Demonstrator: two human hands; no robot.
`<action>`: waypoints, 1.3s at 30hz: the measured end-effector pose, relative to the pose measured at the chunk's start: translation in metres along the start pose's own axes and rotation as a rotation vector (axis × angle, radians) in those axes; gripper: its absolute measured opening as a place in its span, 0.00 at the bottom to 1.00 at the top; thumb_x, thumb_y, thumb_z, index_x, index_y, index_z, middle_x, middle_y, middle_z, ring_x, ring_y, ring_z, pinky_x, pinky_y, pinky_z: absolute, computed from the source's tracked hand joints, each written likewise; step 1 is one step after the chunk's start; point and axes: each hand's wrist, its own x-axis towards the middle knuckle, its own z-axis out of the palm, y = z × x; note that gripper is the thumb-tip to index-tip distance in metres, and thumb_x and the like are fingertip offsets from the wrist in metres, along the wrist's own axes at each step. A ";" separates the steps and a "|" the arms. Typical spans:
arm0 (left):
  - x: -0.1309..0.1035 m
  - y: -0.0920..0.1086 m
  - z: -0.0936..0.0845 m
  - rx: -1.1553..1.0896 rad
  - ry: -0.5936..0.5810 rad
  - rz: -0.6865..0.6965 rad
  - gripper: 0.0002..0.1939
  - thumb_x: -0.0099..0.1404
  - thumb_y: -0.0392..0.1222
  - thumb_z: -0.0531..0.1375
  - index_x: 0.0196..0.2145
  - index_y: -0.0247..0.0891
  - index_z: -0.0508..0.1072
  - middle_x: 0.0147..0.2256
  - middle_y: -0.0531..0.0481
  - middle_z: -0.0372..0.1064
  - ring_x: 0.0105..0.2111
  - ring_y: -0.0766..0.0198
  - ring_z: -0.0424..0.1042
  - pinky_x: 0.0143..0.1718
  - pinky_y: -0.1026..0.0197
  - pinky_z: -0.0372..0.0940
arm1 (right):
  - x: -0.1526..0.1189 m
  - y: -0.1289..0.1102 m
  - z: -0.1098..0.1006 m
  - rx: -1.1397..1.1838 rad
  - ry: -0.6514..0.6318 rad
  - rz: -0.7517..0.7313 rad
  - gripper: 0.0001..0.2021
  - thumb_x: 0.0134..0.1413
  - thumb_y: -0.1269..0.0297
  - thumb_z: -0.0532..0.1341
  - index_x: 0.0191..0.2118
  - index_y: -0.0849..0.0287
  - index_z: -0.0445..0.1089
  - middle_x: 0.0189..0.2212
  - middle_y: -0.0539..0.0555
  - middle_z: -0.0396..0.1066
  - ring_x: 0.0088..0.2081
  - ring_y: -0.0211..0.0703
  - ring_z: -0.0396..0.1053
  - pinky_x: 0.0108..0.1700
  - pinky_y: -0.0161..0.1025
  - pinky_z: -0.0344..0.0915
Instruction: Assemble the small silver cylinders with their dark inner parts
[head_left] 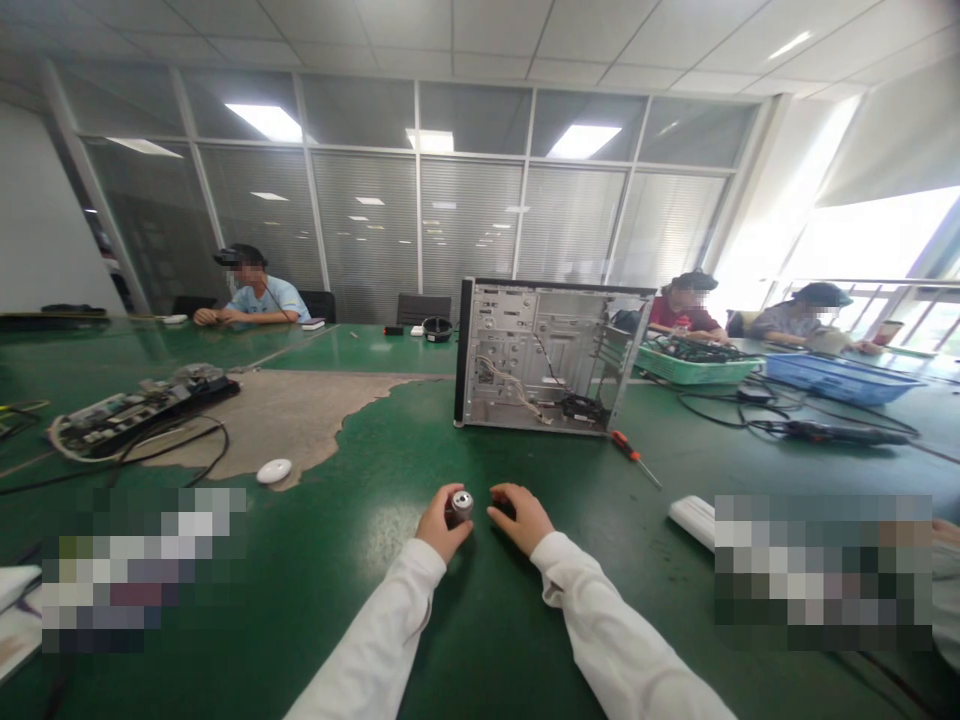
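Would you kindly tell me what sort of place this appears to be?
Probably a shared electronics workroom: an open computer case stands on a large green table, with a screwdriver lying near it and a green basket of cables beyond.

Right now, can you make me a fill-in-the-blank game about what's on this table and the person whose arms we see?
1. The small metal cylinder is held in the person's ____ hand.
2. The person's sleeves are coloured ____.
3. In this view, the screwdriver lies near the lower ____ corner of the open computer case.
4. One basket is green; the basket to its right is ____.

Missing words: left; white; right; blue.
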 end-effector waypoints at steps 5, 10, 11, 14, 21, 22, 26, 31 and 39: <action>0.001 -0.002 -0.001 0.056 -0.004 0.004 0.23 0.44 0.29 0.57 0.41 0.37 0.62 0.39 0.47 0.64 0.40 0.61 0.64 0.41 0.58 0.60 | -0.001 -0.001 0.000 -0.209 -0.069 -0.072 0.11 0.42 0.68 0.56 0.37 0.59 0.65 0.35 0.54 0.66 0.38 0.41 0.61 0.42 0.40 0.57; 0.001 -0.002 0.000 0.071 -0.006 0.012 0.22 0.44 0.28 0.57 0.40 0.37 0.63 0.38 0.48 0.64 0.40 0.61 0.64 0.42 0.58 0.59 | 0.000 -0.002 -0.001 -0.223 -0.082 -0.067 0.11 0.43 0.68 0.56 0.37 0.58 0.65 0.34 0.54 0.66 0.38 0.41 0.61 0.41 0.39 0.57; 0.001 -0.002 0.000 0.073 0.000 0.010 0.22 0.43 0.28 0.57 0.40 0.37 0.63 0.38 0.48 0.65 0.39 0.61 0.64 0.42 0.58 0.59 | 0.000 -0.003 -0.001 -0.224 -0.087 -0.064 0.10 0.43 0.68 0.56 0.37 0.58 0.65 0.34 0.53 0.66 0.37 0.40 0.61 0.40 0.39 0.57; 0.000 -0.001 0.000 0.065 0.013 -0.001 0.22 0.43 0.28 0.57 0.39 0.37 0.64 0.37 0.49 0.65 0.39 0.61 0.64 0.42 0.57 0.58 | -0.001 -0.003 -0.001 -0.223 -0.097 -0.062 0.10 0.43 0.69 0.55 0.36 0.58 0.65 0.32 0.53 0.65 0.35 0.40 0.61 0.38 0.39 0.57; 0.000 0.005 0.000 0.025 0.022 -0.012 0.20 0.42 0.28 0.58 0.36 0.38 0.66 0.36 0.49 0.65 0.38 0.60 0.64 0.42 0.57 0.58 | -0.001 -0.003 -0.001 -0.222 -0.088 -0.074 0.10 0.43 0.69 0.55 0.36 0.57 0.65 0.29 0.52 0.65 0.33 0.40 0.61 0.36 0.39 0.59; 0.000 0.005 0.000 0.024 0.027 -0.011 0.20 0.42 0.28 0.58 0.36 0.38 0.67 0.36 0.49 0.65 0.38 0.61 0.64 0.41 0.58 0.58 | -0.002 -0.004 -0.002 -0.223 -0.078 -0.080 0.11 0.43 0.69 0.55 0.36 0.57 0.65 0.30 0.52 0.65 0.34 0.41 0.61 0.37 0.40 0.59; 0.000 0.003 0.001 0.067 0.055 0.002 0.20 0.41 0.29 0.59 0.35 0.38 0.68 0.36 0.48 0.61 0.37 0.60 0.62 0.36 0.61 0.61 | -0.006 -0.017 -0.006 -0.225 0.066 -0.158 0.12 0.45 0.70 0.52 0.39 0.58 0.63 0.36 0.55 0.64 0.40 0.44 0.60 0.42 0.43 0.58; 0.003 -0.001 -0.002 0.122 0.033 -0.003 0.18 0.40 0.30 0.60 0.33 0.37 0.70 0.28 0.52 0.58 0.27 0.67 0.61 0.27 0.64 0.60 | -0.019 -0.052 0.002 -0.164 0.102 -0.294 0.21 0.45 0.70 0.52 0.49 0.60 0.55 0.43 0.58 0.59 0.46 0.45 0.56 0.48 0.45 0.55; -0.004 0.010 0.001 -0.171 -0.233 -0.055 0.19 0.43 0.25 0.55 0.36 0.35 0.67 0.30 0.50 0.66 0.31 0.66 0.66 0.33 0.64 0.62 | -0.028 -0.054 0.004 -0.228 0.071 -0.281 0.18 0.45 0.73 0.50 0.45 0.57 0.60 0.39 0.57 0.60 0.42 0.44 0.58 0.43 0.43 0.60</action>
